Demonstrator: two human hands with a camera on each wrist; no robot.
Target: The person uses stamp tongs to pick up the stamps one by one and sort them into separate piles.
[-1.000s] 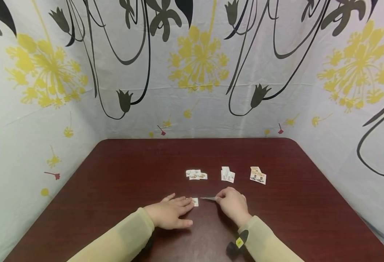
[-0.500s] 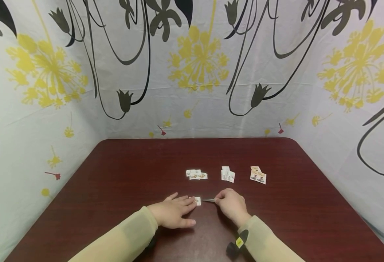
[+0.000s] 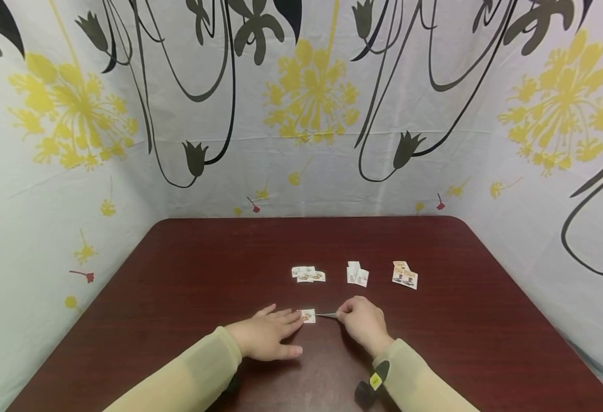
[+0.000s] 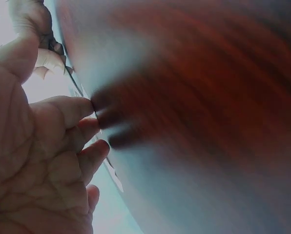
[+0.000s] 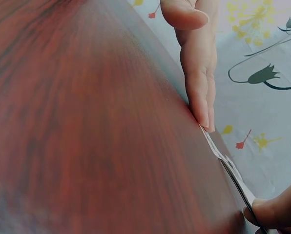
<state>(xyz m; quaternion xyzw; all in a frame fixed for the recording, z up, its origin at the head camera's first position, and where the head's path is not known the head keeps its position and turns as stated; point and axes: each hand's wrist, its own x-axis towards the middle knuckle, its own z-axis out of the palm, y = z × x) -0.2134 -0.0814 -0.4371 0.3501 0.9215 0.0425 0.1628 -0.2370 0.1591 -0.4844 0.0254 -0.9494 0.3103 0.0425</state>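
A small printed paper card (image 3: 309,316) lies on the dark red table (image 3: 219,257), between my two hands. My left hand (image 3: 266,336) has its fingers stretched out, and the fingertips rest at the card's left edge. With thumb and fingers my right hand (image 3: 365,323) pinches a pair of thin tweezers (image 3: 327,315). Their tips point left and meet the card's right edge. In the right wrist view the tweezers (image 5: 237,184) lie low along the tabletop, by the card's edge (image 5: 211,142). Whether the tips grip the card cannot be told.
Farther back on the table lie three groups of overlapping printed cards: a left group (image 3: 309,274), a middle group (image 3: 357,274) and a right group (image 3: 405,276). A white patterned cloth (image 3: 306,166) hangs behind and beside the table.
The card shifted slightly right towards the tweezers with my left hand. That hand then drew back left, uncovering more of the card. My right hand has barely moved.
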